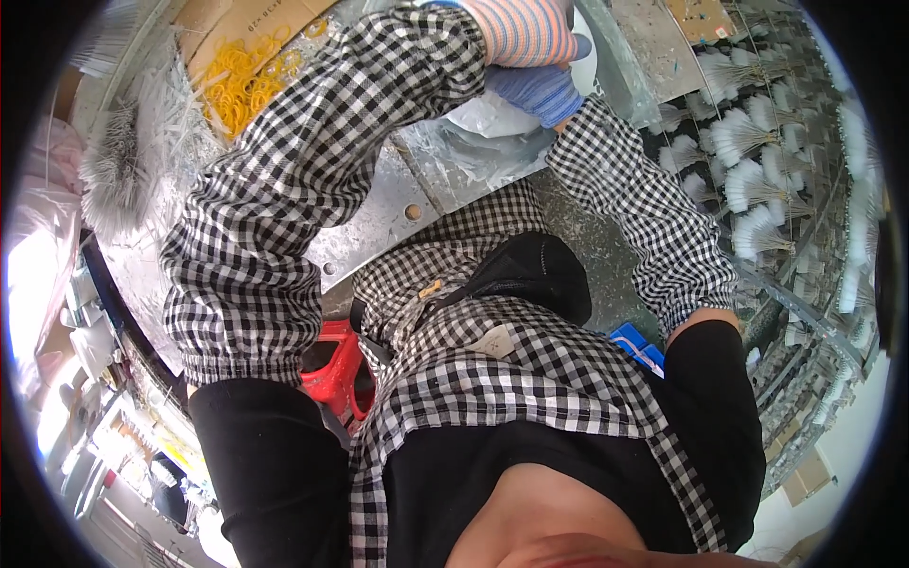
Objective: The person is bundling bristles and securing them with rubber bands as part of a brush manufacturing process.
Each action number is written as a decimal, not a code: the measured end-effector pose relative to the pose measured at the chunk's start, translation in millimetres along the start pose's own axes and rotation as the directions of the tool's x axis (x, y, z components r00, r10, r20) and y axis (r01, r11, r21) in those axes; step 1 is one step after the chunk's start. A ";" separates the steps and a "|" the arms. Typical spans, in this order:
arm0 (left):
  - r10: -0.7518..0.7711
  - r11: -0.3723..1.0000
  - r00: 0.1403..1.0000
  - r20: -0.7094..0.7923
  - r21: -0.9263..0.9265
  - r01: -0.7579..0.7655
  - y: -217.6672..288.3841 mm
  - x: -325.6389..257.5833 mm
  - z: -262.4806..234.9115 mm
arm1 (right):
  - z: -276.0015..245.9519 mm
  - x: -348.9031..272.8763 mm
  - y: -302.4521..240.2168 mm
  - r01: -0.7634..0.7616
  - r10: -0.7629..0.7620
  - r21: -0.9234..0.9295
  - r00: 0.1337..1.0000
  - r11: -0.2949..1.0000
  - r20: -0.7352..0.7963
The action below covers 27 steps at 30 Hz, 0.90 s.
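My left hand point(526, 30), in a glove striped orange, white and blue, is at the top edge of the head view with its fingers curled. Just below it, my right hand point(538, 93) wears a blue knitted glove, and the two hands touch. Whatever lies between them is hidden by the gloves and cut off by the edge of the picture. Under the hands is a smooth white rounded thing point(488, 117), partly covered by my wrists. Cloudy plastic sheeting point(464, 159) lies about it on the metal worktop point(374, 213).
Yellow rubber bands point(237, 87) lie heaped beside brown cardboard point(216, 30) at the upper left. Grey bristles point(118, 170) stand near them. Racks of white bristle tufts point(743, 137) fill the right side. A red plastic stool point(343, 364) is by my lap.
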<state>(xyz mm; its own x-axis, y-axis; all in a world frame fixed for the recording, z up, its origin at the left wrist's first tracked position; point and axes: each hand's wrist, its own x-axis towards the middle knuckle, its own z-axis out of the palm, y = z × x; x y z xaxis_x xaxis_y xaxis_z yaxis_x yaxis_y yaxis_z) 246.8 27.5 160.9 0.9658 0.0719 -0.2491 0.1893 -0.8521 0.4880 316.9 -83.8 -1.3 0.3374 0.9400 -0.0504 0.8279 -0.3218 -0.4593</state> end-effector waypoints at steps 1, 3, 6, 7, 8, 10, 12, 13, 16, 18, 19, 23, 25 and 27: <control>-0.010 1.000 0.999 -0.038 0.004 0.010 -0.2 -0.4 -0.5 | -14.2 -2.0 -17.3 0.038 -0.037 0.078 0.999 0.996 -0.023; 0.019 1.000 0.997 -0.077 0.015 -0.018 -3.1 -4.8 -2.9 | -37.3 -0.8 -40.6 -0.010 0.010 0.037 1.000 0.999 -0.011; 0.146 0.926 0.902 -0.405 -0.265 -0.269 -14.6 -18.3 -8.0 | -53.4 3.0 -49.7 0.087 -0.073 0.132 0.992 0.987 -0.107; 0.141 0.930 0.903 -0.407 -0.257 -0.261 -18.6 -28.0 -4.3 | -53.3 2.9 -49.4 0.130 -0.106 0.178 0.985 0.975 -0.138; 0.026 0.841 0.871 -0.491 -0.460 -0.285 -23.1 -40.0 1.3 | -52.9 3.1 -47.8 0.168 -0.132 0.220 0.977 0.961 -0.170; -0.148 0.740 0.800 -0.582 -0.602 -0.301 -31.7 -69.0 16.7 | -49.7 1.9 -47.8 0.214 -0.159 0.257 0.963 0.943 -0.219; -0.311 0.657 0.797 -0.519 -0.723 -0.214 -34.3 -103.8 42.2 | -47.7 -0.1 -56.2 0.335 -0.124 0.487 0.902 0.807 -0.414; -0.420 0.519 0.815 -0.400 -0.842 -0.146 -30.4 -124.3 59.3 | -48.1 -1.2 -64.0 0.402 -0.087 0.581 0.866 0.707 -0.492; -0.316 -0.161 0.948 -0.044 -0.982 -0.099 -18.4 -161.6 99.8 | -51.9 -7.5 -96.9 0.676 -0.265 0.508 0.704 0.534 -0.659; -0.245 -0.464 0.966 -0.078 -0.866 -0.188 -5.5 -176.5 122.4 | -51.6 -17.8 -119.2 0.789 -0.521 0.149 0.521 0.595 -0.677; -0.235 -0.518 0.963 -0.131 -0.821 -0.238 -7.9 -184.1 126.4 | -50.3 -25.5 -128.2 0.781 -0.653 -0.012 0.514 0.625 -0.556; -0.522 -0.426 0.847 -0.103 -0.829 -0.363 -29.7 -205.3 140.8 | -32.5 -60.0 -140.6 0.829 -0.797 -0.186 0.407 0.528 -0.446; -0.456 -0.372 0.853 -0.254 -0.816 -0.442 -45.3 -223.5 150.8 | -20.3 -80.2 -138.3 0.907 -0.832 -0.083 0.340 0.414 -0.439; -0.628 0.472 0.679 -0.381 -0.880 -0.057 -58.1 -241.0 162.6 | -11.0 -98.5 -135.7 0.938 -0.842 -0.064 0.274 0.341 -0.465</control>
<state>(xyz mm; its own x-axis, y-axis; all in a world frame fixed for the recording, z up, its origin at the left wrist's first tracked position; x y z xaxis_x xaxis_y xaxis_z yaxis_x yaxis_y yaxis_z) -25.8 -24.6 56.6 0.6044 0.7811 -0.1567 0.1902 0.0495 0.9805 176.3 -134.0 75.7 -0.3958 0.4758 0.7855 0.6277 0.7645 -0.1468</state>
